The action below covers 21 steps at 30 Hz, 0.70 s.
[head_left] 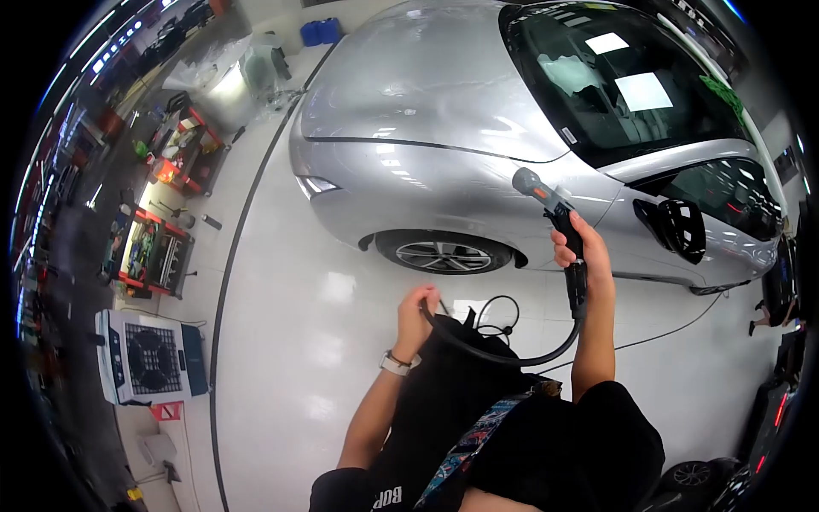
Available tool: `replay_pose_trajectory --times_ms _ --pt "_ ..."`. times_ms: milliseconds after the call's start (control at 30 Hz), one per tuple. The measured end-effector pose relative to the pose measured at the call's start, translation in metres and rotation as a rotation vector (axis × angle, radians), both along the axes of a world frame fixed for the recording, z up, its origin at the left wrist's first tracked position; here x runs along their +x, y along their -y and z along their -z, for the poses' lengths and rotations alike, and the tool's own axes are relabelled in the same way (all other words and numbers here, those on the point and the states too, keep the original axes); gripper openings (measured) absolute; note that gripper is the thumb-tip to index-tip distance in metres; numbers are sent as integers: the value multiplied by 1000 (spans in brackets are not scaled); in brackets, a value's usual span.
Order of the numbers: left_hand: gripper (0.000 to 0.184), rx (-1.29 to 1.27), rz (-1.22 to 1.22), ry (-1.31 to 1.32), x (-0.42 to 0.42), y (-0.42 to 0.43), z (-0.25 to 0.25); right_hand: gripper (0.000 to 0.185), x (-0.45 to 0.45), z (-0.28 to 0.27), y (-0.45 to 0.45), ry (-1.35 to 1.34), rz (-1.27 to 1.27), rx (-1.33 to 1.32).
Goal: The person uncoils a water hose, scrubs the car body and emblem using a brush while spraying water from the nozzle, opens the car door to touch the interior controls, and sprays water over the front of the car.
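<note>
My right hand (590,247) is wrapped round the black grip of a handheld tool (559,205) with a grey round head and an orange mark. Its head points up and left, in front of the front fender of a silver car (444,183); whether they touch I cannot tell. A thick black hose (503,358) leaves the bottom of the grip and loops across my body to the left. My left hand (418,311), with a watch on its wrist, is closed round the hose farther along. The car's front wheel (444,253) lies beyond my hands.
On the left stand a red-edged tool cart (153,252), another cart (183,149) and a white machine with a black grille (153,358). Thin black cord (499,328) lies coiled on the floor near me. The car's side mirror (681,230) juts out at right.
</note>
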<state>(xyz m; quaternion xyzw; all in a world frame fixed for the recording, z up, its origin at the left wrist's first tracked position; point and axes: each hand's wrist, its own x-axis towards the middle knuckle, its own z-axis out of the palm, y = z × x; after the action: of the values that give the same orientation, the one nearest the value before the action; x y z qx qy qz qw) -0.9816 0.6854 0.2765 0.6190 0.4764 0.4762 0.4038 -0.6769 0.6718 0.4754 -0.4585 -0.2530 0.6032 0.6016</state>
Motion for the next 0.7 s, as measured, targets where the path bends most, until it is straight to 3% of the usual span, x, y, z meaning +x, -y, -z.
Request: replay_pose_trajectory --times_ms 133,200,267,333,400,533,600,700 --pt "21 75 154 5 -37 -28 -1 32 -16 9 -45 -30 153 8" --pt "22 -103 81 -100 -70 -49 5 32 -19 6 -67 -33 278 101" --pt "23 -134 59 -52 -100 -75 18 35 -27 8 -96 32 549 133" --pt "24 -163 35 -16 -126 -102 29 30 -50 10 -121 55 641 134" --pt "25 -83 71 -170 -147 -134 36 31 -74 24 -148 58 464 56" --pt "37 14 177 -211 -175 -202 -11 34 -149 43 -198 -110 29 -148" --pt "38 21 213 -261 -200 -234 -30 35 -169 56 -224 -139 -36 -161" --pt "41 -6 141 -318 -248 -276 -43 35 -180 64 -272 -176 270 -92"
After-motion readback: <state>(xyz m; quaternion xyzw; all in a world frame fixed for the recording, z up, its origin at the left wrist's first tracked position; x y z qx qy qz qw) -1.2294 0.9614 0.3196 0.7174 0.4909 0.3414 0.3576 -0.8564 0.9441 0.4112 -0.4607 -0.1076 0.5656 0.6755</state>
